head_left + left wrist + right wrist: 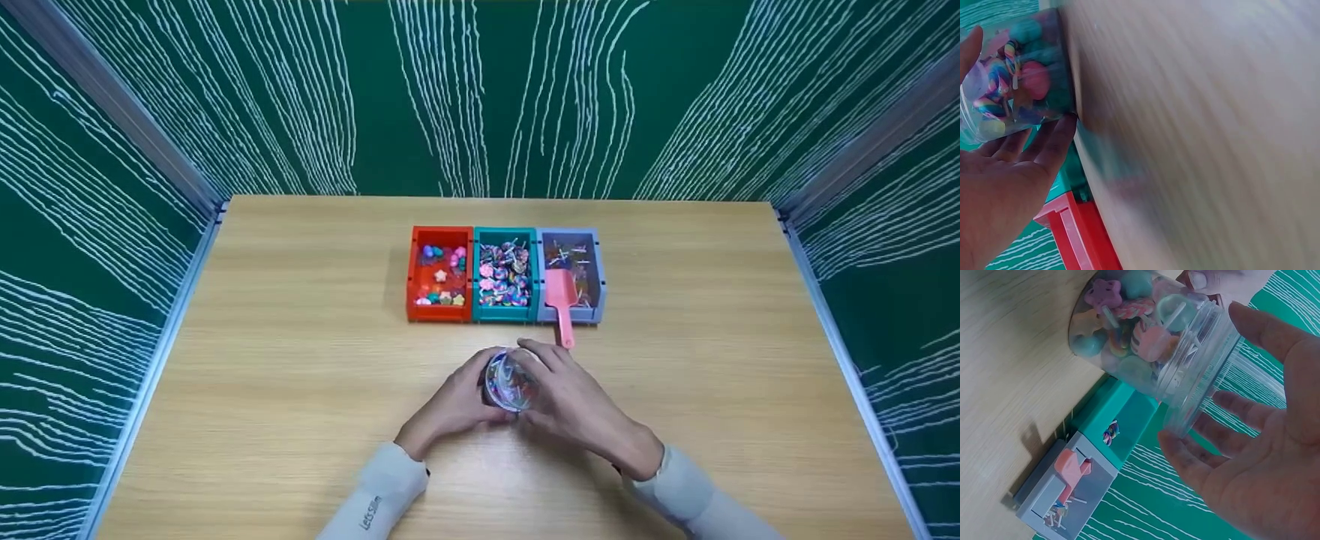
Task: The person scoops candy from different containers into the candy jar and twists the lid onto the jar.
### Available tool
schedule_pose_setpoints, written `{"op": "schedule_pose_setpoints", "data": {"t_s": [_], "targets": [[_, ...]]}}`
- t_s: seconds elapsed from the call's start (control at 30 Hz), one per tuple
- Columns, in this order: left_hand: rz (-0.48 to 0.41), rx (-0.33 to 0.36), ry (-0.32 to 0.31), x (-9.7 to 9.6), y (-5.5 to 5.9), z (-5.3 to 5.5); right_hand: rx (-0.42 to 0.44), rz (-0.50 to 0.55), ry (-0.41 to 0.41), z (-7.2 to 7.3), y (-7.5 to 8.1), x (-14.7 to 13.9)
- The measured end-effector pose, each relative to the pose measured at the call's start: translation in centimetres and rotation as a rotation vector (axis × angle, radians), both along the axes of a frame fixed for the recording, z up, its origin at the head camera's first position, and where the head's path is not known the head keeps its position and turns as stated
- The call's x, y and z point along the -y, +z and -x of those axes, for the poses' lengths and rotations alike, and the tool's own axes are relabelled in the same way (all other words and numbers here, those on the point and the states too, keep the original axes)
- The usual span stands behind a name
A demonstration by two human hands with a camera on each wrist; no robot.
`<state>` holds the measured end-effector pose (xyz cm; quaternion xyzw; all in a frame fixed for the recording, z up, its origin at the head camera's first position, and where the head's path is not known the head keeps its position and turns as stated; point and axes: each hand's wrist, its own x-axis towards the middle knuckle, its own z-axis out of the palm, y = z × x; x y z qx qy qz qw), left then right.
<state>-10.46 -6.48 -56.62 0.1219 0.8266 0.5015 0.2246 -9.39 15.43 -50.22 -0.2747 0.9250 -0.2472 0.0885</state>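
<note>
A clear plastic jar [510, 386] filled with colourful candy-shaped charms stands upright on the table between both hands. My left hand [459, 399] grips its side, thumb and fingers wrapped round the body; in the left wrist view the fingertips reach down by the base. Over the mouth sits a clear lid [1199, 391]. My right hand [574, 401] holds this lid by its rim, thumb on one side and fingers on the other, as the right wrist view shows. Lollipop shapes, a purple star [1103, 294] and round pieces show through the jar's wall.
Beyond the hands stand three joined bins: a red one [440, 312] with small charms, a teal one [505, 315] with swirl-patterned pieces, and a grey-lilac one [600, 281] with stick-like pieces. A pink scoop [561, 289] leans over the grey-lilac bin's front edge.
</note>
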Motion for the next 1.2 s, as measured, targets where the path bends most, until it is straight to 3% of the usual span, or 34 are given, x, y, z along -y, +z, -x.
{"op": "schedule_pose_setpoints", "data": {"t_s": [0.2,0.53,0.77,1.2], "targets": [[0.0,0.013,-0.002,-0.3,0.1,0.0,-0.013,-0.017,0.037,0.1,0.3,-0.1],[-0.004,-0.032,-0.042,-0.9,-0.2,0.1,-0.026,-0.061,0.089,0.6,0.2,-0.2],[-0.055,-0.061,-0.059,-1.1,-0.3,0.1,-0.021,-0.101,0.128,0.9,0.8,0.0],[-0.044,-0.047,-0.051,-1.0,-0.2,0.1,-0.025,-0.115,0.204,1.7,1.1,0.0]]}}
